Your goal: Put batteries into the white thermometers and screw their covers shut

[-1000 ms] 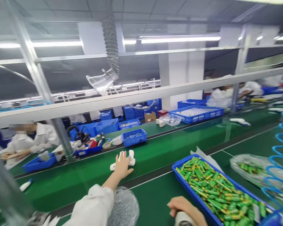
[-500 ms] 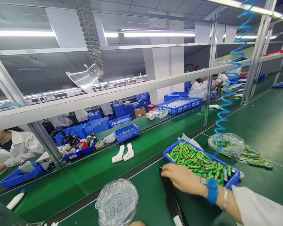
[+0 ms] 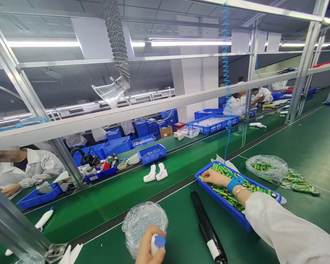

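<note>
My right hand reaches into a blue tray full of green batteries, its fingers curled down among them. A blue wrist strap with a coiled cord is on that wrist. My left hand sits at the bottom edge, closed round a white device with a blue end, just in front of a clear bag of small grey screws. A long black tool lies on the mat between my hands.
Two white handheld devices lie on the green conveyor belt. A clear bag of green batteries lies right of the tray. Blue bins and seated people in white coats line the far side. A metal frame post stands at left.
My right hand left the black tool and moved into the battery tray. My left hand, earlier by the two white devices on the belt, now holds a white device at the bottom edge.
</note>
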The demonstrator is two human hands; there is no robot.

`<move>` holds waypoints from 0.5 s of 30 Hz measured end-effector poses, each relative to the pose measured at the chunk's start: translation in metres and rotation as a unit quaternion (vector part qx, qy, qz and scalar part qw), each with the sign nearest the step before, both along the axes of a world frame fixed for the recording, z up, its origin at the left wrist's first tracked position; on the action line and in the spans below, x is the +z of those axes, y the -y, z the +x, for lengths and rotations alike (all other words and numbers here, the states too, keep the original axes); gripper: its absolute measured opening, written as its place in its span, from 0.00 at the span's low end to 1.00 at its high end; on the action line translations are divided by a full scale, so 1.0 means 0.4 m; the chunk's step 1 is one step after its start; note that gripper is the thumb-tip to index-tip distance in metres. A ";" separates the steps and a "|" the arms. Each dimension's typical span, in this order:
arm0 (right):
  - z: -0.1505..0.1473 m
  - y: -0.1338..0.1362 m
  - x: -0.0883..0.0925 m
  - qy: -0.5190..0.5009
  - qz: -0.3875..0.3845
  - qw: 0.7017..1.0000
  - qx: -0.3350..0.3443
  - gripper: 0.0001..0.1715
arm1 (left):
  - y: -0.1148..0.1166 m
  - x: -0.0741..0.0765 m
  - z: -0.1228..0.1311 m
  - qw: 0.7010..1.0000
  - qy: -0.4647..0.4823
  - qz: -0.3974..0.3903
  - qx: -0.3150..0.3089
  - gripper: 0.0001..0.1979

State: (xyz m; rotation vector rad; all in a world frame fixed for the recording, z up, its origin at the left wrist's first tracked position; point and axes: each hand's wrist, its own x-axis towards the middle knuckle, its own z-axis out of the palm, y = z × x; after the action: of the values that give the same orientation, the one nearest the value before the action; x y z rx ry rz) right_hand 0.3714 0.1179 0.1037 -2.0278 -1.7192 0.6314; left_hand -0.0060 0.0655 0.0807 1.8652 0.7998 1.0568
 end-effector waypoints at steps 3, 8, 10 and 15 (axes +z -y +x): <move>-0.001 0.002 -0.003 0.012 0.002 1.000 -0.014 0.15 | 0.012 -0.012 0.055 0.983 0.064 -0.164 0.050 0.30; -0.017 0.007 -0.004 0.055 0.007 0.998 -0.030 0.15 | 0.017 -0.023 0.102 0.964 0.120 -0.222 0.087 0.29; -0.024 0.007 -0.002 0.061 0.006 0.998 -0.031 0.14 | 0.016 -0.025 0.104 0.961 0.138 -0.226 0.083 0.28; -0.030 0.008 0.010 0.031 0.026 0.998 -0.038 0.14 | 0.016 -0.030 0.097 0.958 0.158 -0.225 0.080 0.27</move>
State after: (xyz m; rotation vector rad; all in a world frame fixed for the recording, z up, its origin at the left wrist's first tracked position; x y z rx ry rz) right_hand 0.3592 0.1147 0.1077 -2.0863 -1.6663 0.4997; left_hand 0.0327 0.0591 0.0687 1.2294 0.9188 1.1254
